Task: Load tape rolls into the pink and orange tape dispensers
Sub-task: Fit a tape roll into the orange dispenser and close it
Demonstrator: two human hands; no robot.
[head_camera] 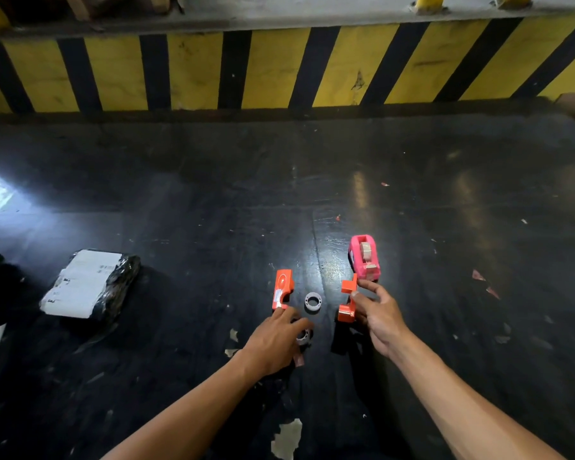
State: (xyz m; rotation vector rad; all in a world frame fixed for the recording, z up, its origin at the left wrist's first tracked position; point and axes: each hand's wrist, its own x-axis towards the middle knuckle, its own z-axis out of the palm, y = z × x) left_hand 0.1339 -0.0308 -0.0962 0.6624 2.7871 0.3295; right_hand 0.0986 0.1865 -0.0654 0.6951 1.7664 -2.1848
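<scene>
Dark glossy floor (213, 210) below a yellow-and-black striped wall (279, 68): your right hand (377, 315) pinches one orange dispenser half (347, 302), just beside the loaded pink dispenser (364, 258). Your left hand (274, 343) closes on a tape roll (303, 336), fingertip touching the other orange half (283, 288). Grey core ring (313, 302) lies between; wrapped parcel (87, 288) far left.

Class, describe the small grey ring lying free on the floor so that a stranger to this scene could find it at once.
Start at the yellow-and-black striped wall and come down the dark floor to the two hands. Just beyond the left hand, between two orange dispenser pieces, lies the grey ring. Unlike the tape roll under the left hand's fingers, nothing touches it.
</scene>
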